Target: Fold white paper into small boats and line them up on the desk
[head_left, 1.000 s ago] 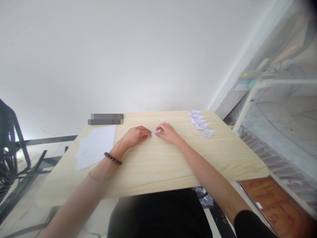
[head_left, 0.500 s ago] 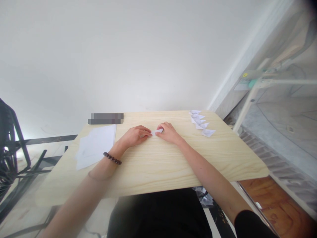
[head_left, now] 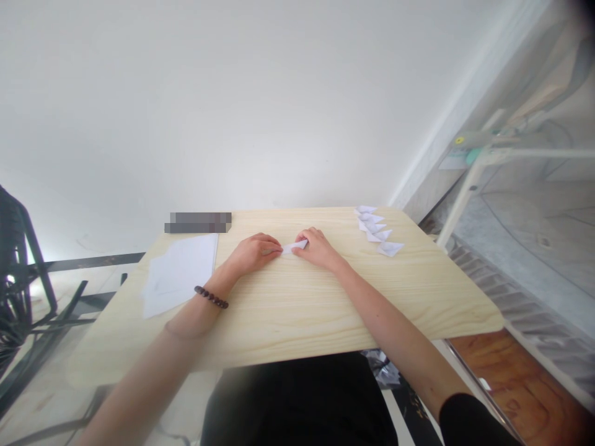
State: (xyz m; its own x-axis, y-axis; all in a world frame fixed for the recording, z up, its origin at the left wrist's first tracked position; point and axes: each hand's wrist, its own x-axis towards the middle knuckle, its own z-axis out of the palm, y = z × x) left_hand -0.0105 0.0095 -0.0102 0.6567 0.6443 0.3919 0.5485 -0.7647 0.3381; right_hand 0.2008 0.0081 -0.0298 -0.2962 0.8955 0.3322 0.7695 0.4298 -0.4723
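Note:
A small folded white paper (head_left: 289, 249) lies between my two hands over the middle of the wooden table (head_left: 297, 310). My left hand (head_left: 257, 254) pinches its left end, fingers together. At its right end, my right hand (head_left: 317, 249) grips the paper between thumb and curled fingers. Several folded white paper pieces (head_left: 377, 233) stand in a slanting row at the table's back right. White sheets (head_left: 179, 272) lie stacked unevenly on the left, partly behind my left forearm.
A dark, pixelated object (head_left: 199, 223) sits at the table's back left. Behind the table rises a white wall (head_left: 279, 111). A black chair (head_left: 21, 266) stands at the far left, and a white metal frame (head_left: 465, 192) is at the right.
My left hand has shifted very slightly left, and its fingers are closer together on the paper. My right hand has hardly moved.

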